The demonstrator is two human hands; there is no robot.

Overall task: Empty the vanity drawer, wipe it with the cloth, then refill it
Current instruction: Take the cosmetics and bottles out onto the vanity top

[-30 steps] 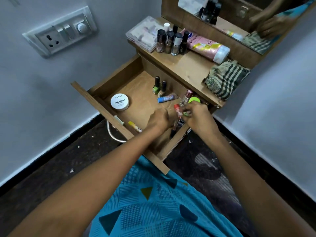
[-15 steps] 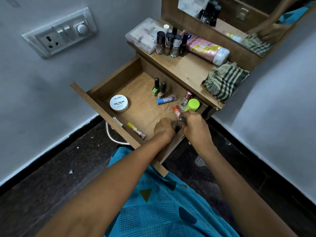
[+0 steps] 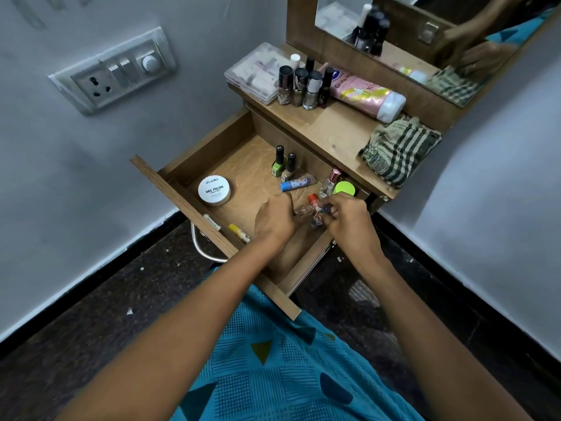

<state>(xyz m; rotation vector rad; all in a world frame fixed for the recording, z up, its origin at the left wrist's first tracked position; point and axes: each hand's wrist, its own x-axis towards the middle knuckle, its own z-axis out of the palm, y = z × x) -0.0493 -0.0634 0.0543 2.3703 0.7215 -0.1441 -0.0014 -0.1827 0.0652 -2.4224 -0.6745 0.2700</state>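
The hands have drawn slightly apart, baring a small clear bottle (image 3: 303,210) in the drawer (image 3: 212,141). It lies on its side just off the left hand's (image 3: 274,220) curled fingertips, long axis running toward the right hand (image 3: 349,220). I cannot tell whether the left hand grips it. The right hand's fingers pinch another small bottle (image 3: 317,221).

drawer (image 3: 194,165): matt wood | cloth (image 3: 399,148): rough woven | tub (image 3: 214,190): glossy white plastic
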